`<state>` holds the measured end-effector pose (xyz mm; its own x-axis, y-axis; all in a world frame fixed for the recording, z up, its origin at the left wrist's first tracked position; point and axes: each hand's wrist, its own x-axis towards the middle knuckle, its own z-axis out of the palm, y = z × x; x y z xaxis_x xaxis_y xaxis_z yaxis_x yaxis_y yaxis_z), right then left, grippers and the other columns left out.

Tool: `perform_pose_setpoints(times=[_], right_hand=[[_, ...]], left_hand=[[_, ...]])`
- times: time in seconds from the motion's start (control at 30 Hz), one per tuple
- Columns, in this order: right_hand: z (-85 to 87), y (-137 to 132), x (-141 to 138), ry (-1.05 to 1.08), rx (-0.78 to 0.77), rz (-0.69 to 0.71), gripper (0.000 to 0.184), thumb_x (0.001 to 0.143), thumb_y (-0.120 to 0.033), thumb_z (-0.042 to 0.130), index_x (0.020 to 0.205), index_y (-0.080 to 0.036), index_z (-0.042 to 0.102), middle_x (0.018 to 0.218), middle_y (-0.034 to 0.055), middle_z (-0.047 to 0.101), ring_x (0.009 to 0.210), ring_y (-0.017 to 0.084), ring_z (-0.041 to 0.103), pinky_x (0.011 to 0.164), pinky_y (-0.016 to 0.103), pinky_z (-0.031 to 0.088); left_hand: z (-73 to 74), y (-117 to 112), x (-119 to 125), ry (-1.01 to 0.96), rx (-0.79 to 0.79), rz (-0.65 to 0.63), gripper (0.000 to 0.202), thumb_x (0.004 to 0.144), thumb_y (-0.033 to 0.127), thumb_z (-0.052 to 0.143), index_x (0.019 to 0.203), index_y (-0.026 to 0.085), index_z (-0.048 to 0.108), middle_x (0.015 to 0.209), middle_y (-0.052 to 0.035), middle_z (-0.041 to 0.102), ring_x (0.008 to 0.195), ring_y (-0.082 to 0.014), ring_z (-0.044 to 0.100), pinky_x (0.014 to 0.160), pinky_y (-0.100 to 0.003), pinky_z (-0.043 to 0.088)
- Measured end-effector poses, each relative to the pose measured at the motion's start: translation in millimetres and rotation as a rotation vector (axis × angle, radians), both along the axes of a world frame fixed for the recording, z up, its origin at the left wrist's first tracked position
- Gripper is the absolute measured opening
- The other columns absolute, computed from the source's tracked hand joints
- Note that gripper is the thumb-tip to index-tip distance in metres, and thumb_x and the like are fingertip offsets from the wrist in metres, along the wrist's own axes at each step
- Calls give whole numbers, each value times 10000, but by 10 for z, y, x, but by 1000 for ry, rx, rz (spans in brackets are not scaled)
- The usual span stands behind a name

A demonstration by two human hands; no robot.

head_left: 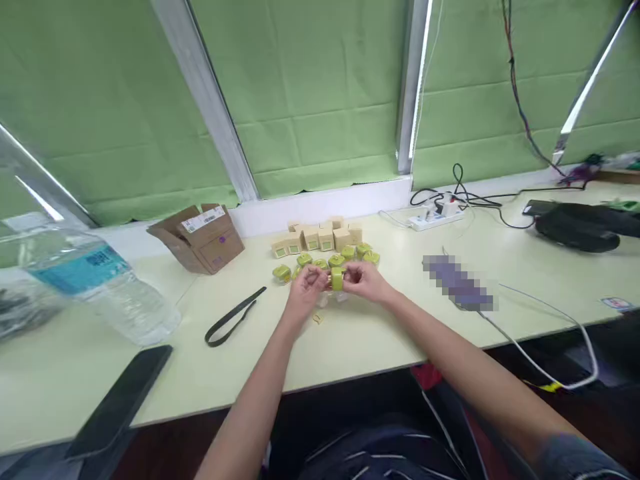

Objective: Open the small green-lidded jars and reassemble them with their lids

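Over the middle of the table, my left hand point(309, 285) and my right hand point(367, 281) pinch a small green square piece point(337, 279) from its two sides. Its colour matches the lids of several small clear containers point(282, 273) standing just behind my hands. Some of those containers are partly hidden by my fingers. Below the held piece, small clear pieces point(341, 297) lie on the table, too blurred to name. Nearer to me rests a tiny yellow bit point(317, 319).
Behind the containers stand several small cardboard boxes point(311, 238). An open brown carton point(213, 243) is at the back left. A black strap point(234, 319), a water bottle point(107, 287) and a dark phone point(120, 400) lie left; a power strip point(436, 219) and a cable point(530, 365) are right.
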<state>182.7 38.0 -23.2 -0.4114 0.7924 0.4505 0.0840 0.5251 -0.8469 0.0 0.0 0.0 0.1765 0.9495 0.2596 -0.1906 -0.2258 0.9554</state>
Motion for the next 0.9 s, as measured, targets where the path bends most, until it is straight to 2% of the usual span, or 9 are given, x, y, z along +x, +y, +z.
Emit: perform_pose_setpoints(times=[0.17, 0.37, 0.57, 0.77, 0.9], right_hand=[[-1, 27, 4, 6, -29, 15, 174, 718, -266, 683, 693, -165, 543, 560, -64, 408, 504, 71, 345, 485, 215, 260], [13, 12, -3, 51, -106, 72, 271, 726, -383, 740, 725, -160, 585, 566, -66, 400, 504, 69, 318, 485, 223, 243], [30, 8, -8, 67, -148, 74, 324, 705, -425, 764, 719, -155, 584, 565, -70, 397, 509, 65, 320, 492, 222, 242], [72, -6, -2, 95, -180, 55, 350, 659, -422, 787, 692, -160, 558, 549, -76, 402, 505, 61, 317, 491, 219, 247], [93, -14, -3, 112, -190, 55, 335, 640, -392, 789, 683, -161, 550, 553, -75, 413, 506, 61, 328, 493, 216, 258]], left_hand=[[-9, 2, -34, 80, 29, 46, 337, 718, 413, 805, 829, 160, 613, 848, -18, 684, 768, -127, 642, 736, -253, 542], [-38, 22, -41, 131, 39, 65, 327, 702, 417, 810, 811, 146, 664, 817, -33, 700, 701, -137, 653, 708, -287, 563], [-42, 18, -39, 157, 62, 112, 336, 695, 423, 808, 829, 139, 689, 804, -48, 716, 681, -155, 667, 718, -325, 577], [-55, 5, -55, 178, 89, 36, 342, 709, 345, 815, 944, 157, 653, 972, -70, 710, 824, -159, 691, 775, -285, 557], [-66, 17, -63, 170, 91, 2, 348, 720, 329, 812, 970, 160, 640, 983, -80, 715, 848, -161, 696, 792, -284, 556]])
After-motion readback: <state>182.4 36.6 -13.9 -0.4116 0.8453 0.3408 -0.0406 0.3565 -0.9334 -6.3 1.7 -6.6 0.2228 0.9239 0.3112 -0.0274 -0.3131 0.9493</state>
